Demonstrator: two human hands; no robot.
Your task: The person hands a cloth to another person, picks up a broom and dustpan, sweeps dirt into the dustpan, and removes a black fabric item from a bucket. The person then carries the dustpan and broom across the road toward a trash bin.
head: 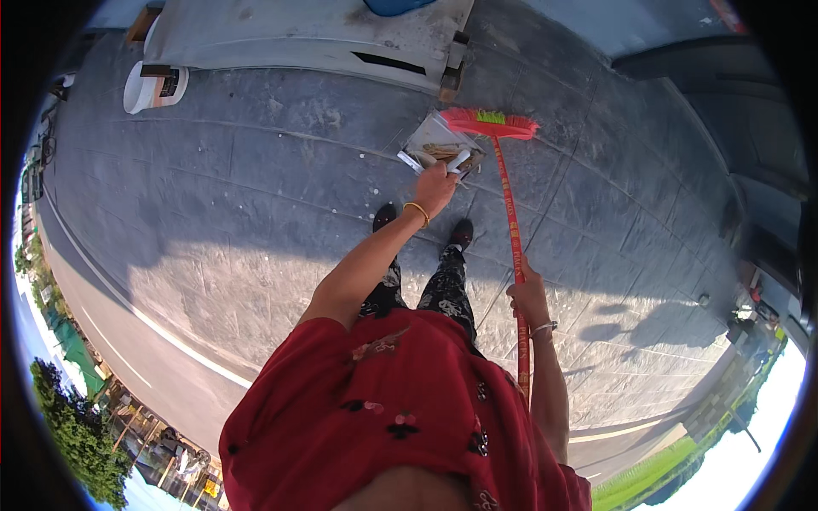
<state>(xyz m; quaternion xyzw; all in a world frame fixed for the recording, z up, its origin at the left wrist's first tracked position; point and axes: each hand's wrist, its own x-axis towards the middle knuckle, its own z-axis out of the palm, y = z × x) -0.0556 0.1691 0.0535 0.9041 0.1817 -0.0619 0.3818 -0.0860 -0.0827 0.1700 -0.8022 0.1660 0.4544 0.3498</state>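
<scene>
My left hand (436, 187), with a yellow bangle at the wrist, grips the handle of a pale dustpan (429, 132) in front of my feet. Dry brownish debris (442, 152) lies inside the pan. In my right hand (532, 295) is the red printed handle of a broom (508, 201). The broom's head (492, 124) has red bristles with a yellow-green patch in the middle. It is beside the far right edge of the dustpan, bristles turned away from me. Whether head and pan touch, I cannot tell.
A large pale bench-like structure (307, 48) on wooden supports stands ahead. Left of it, a white bucket (137, 89) lies tipped over. Small white bits (376, 191) are scattered on the grey paved floor (268, 172). A dark doorway (722, 108) is at the right; a road (160, 345) runs behind me.
</scene>
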